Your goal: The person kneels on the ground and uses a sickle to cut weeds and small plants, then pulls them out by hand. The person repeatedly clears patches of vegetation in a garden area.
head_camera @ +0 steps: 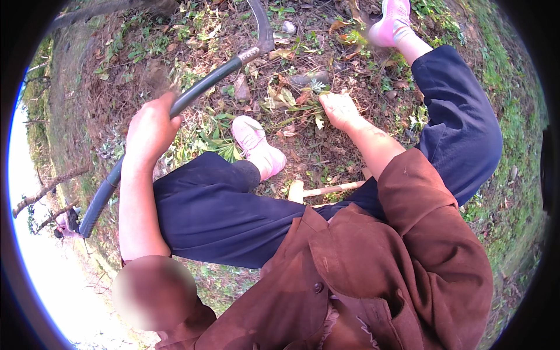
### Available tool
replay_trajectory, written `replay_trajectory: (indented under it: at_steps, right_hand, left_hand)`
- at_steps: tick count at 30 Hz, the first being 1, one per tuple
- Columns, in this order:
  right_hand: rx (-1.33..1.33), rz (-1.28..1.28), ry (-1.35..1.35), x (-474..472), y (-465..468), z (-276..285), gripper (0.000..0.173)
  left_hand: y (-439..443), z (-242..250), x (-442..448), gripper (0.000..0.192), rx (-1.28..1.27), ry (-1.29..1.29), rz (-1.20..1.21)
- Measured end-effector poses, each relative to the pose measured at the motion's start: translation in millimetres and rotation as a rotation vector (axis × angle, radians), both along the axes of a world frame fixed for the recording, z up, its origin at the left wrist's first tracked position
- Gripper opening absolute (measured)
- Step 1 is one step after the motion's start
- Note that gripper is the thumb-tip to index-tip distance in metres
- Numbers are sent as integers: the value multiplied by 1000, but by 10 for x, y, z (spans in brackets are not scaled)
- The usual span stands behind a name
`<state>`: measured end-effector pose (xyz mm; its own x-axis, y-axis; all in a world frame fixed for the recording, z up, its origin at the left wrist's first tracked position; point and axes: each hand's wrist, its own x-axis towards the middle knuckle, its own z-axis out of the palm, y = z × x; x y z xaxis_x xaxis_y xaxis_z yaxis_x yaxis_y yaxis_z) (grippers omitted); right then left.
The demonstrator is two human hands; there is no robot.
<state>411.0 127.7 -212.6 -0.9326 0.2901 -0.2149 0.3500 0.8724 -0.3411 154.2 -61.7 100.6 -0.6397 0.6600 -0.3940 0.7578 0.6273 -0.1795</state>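
My left hand is closed around the dark green tubular handle of a sickle. Its curved metal blade hangs above the ground at the top of the view. The handle's ribbed grip sticks out behind my wrist at lower left. Down by the soil, my right hand is closed on a tuft of weeds, whose leaves and stems spread out to its left; the part inside the fist is hidden. The sickle blade is apart from this tuft.
My pink shoes stand on weedy soil with dry leaves. Small stones lie about. A wooden piece with a crossbar is partly hidden below my legs. Bare branches and a distant person are at the left.
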Motion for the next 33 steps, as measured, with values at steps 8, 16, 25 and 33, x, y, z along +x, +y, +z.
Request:
replay_trajectory:
  at_steps: [8,16,25,33]
  right_hand:
    - [267,-60,62,9,98,-287,34]
    - [267,58,93,-38,149,-181,19]
    - [322,77,-9,-175,189,-186,21]
    - [89,37,56,-402,119,160,16]
  left_hand:
    - [-72,-30,-67,24,29,-22,22]
    - [-309,-38,-396,25,49,-287,286]
    - [-409,-23,-340,26,27,-215,233]
    - [-434,54,-275,28,44,-136,194]
